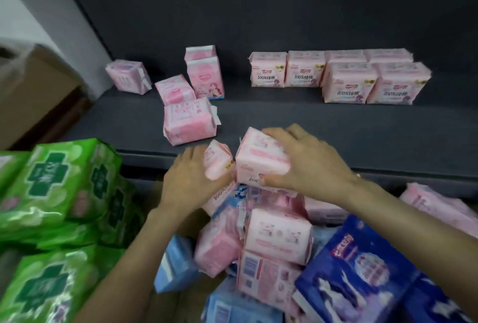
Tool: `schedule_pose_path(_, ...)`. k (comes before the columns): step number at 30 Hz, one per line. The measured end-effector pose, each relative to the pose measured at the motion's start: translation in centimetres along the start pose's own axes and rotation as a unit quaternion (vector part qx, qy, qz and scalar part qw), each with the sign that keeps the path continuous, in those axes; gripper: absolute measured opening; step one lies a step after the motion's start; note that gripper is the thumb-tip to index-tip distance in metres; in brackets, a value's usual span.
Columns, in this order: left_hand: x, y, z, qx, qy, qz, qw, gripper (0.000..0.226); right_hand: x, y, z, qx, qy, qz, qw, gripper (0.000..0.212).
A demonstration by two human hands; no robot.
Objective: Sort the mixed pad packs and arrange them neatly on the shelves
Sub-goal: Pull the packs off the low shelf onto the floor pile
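My right hand (pixel 305 162) grips a pale pink pad pack (pixel 261 159) from above, just over the front edge of the dark shelf (pixel 336 131). My left hand (pixel 188 180) holds a second pink pack (pixel 217 161) right beside it, the two packs nearly touching. Below them lies a mixed heap of pink packs (pixel 276 234), light blue packs (pixel 176 263) and dark blue packs (pixel 359 268). On the shelf, a neat block of pink packs (pixel 349 76) stands at the right. Several loose pink packs (pixel 188 120) lie scattered at the left.
Large green packs (pixel 59 183) are stacked at the lower left. A cardboard box (pixel 31 95) stands at the far left beside the shelf. The shelf's dark back panel (pixel 258 7) rises behind the packs. More pink packs (pixel 437 203) lie at the right edge.
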State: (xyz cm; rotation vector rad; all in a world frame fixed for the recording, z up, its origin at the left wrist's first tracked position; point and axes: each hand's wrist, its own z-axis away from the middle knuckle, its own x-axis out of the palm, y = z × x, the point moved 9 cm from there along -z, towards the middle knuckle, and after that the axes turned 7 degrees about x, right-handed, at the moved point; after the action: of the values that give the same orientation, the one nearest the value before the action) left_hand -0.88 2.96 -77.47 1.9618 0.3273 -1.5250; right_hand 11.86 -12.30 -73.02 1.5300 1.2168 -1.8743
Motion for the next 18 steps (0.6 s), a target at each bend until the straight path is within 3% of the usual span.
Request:
schedule_pose_path(4, 3.3, -3.0, 1.9, -0.024, -0.118, -0.07, 0.99, 0.079, 3.6, -4.2, 0.3, -0.076, -0.008, 0.085, 0.993, 0.092)
schedule_pose_path(8, 5.1, -7.1, 4.3, -0.111, -0.163, 0.024, 0.98, 0.079, 5.9, -6.1, -0.5, -0.109, -0.009, 0.064, 0.992, 0.074)
schedule_pose_path(12, 3.8, -9.8, 5.6, -0.163, -0.083, 0.178, 0.967, 0.056, 9.7, -6.4, -0.5, -0.128, -0.084, 0.152, 0.976, 0.062)
schedule_pose_path(15, 1.9, -8.8, 5.1, -0.097, -0.005, 0.233, 0.968, 0.038, 9.9, -6.6, -0.4, -0.127, -0.093, 0.13, 0.979, 0.062)
schedule_pose_path(18, 0.4, -6.2, 4.0, -0.006, 0.043, 0.204, 0.978, 0.029, 7.5, -6.7, -0.7, -0.138, -0.048, 0.087, 0.985, 0.051)
